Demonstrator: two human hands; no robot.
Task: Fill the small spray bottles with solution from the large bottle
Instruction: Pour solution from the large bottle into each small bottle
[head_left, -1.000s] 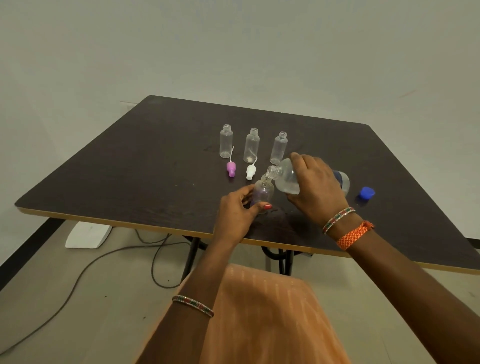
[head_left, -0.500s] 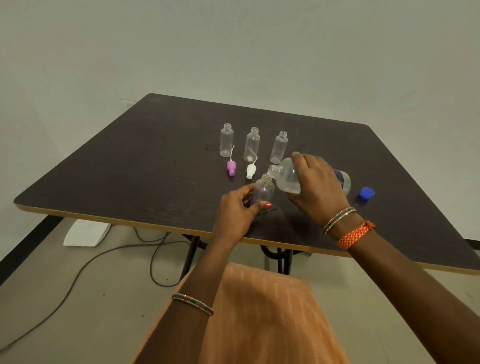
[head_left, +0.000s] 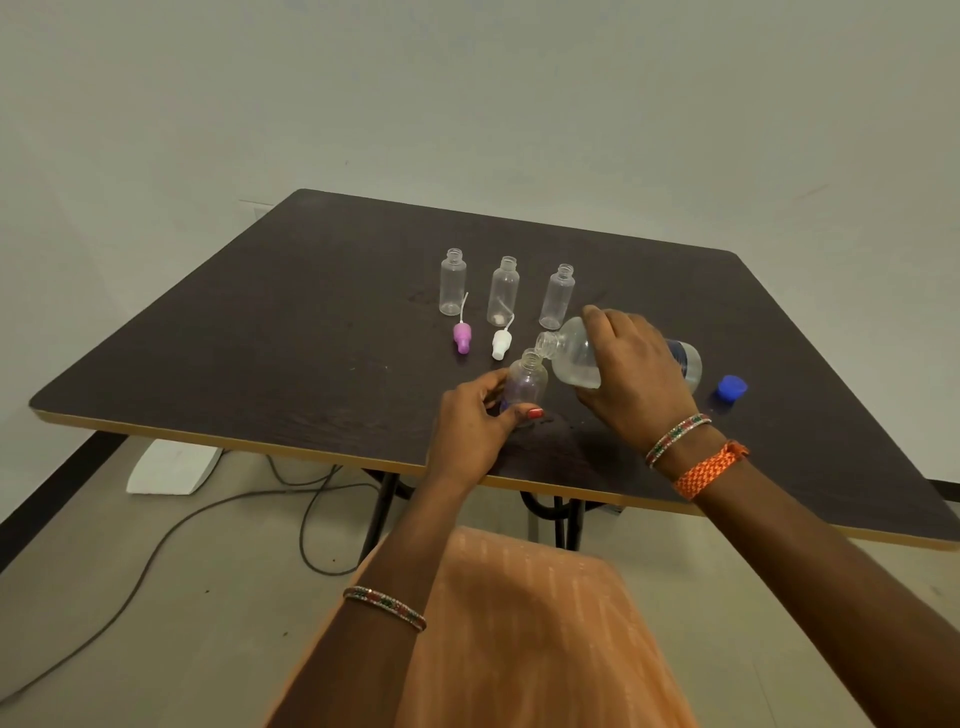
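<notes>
One dark table (head_left: 260, 353) with a pale edge band fills most of the view, set against a plain wall, with a grey floor below it. An orange garment (head_left: 519, 623) covers the person's lap at the bottom. On the floor to the left lie a white block (head_left: 171, 467) and a thin cable (head_left: 208, 519).

The large bottle (head_left: 576, 358) is tipped nearly flat over the near part of the table, its open mouth pointing left and sitting right at the neck of a small bottle. Clear liquid shows in its lower side. The right hand (head_left: 634, 374) wraps over its body from above, fingers curled round it; two bands sit on that wrist, one beaded, one orange woven.

The left hand (head_left: 467, 431) holds the near bottle (head_left: 525, 384) upright on the table, thumb in front and fingers curled behind it. Whether liquid is in this bottle cannot be told.

Three more small bottles stand uncapped in a row farther back, apart from each other: the left bottle (head_left: 453, 283), the middle bottle (head_left: 503, 292) and the right bottle (head_left: 559, 297), the last just behind the large bottle's neck. All three look clear.

A blue cap (head_left: 731, 387) lies on the table right of the large bottle. A pink sprayer (head_left: 462, 335) and a white sprayer (head_left: 502, 343) lie in front of the left and middle bottles, each with a thin tube pointing back.
</notes>
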